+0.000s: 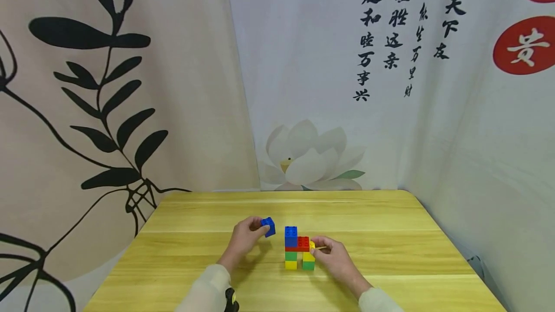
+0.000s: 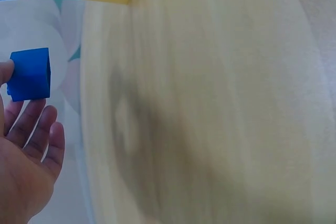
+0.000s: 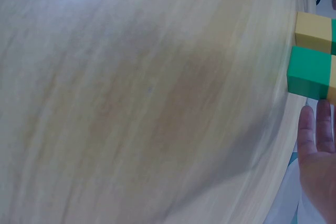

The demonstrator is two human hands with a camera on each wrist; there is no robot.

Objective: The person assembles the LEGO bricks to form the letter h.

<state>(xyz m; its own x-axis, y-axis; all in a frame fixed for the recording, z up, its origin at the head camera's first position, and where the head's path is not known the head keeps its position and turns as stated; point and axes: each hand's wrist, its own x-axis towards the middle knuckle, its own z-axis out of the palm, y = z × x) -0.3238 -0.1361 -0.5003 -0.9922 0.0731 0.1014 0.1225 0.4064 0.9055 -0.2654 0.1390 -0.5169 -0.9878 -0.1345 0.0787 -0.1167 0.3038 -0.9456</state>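
My left hand [image 1: 244, 237] pinches a blue brick [image 1: 268, 227] between thumb and fingers, above the table and left of a small brick structure. In the left wrist view the blue brick [image 2: 30, 74] is tilted, and the other fingers spread below it. The structure has a left column with a tall blue part [image 1: 291, 237] over green [image 1: 291, 256] and yellow [image 1: 291, 265] bricks. A red brick [image 1: 303, 243] bridges to the right column. There, my right hand [image 1: 336, 259] pinches the upper yellow brick [image 1: 308, 256], above a green brick [image 3: 310, 72]; its fingertips partly hide it.
The wooden table [image 1: 195, 225] extends around the structure on all sides. A printed curtain [image 1: 195, 85] hangs behind its far edge, and another stretch of cloth [image 1: 485, 158] lines the right side. A dark cable [image 1: 477, 260] shows beyond the right edge.
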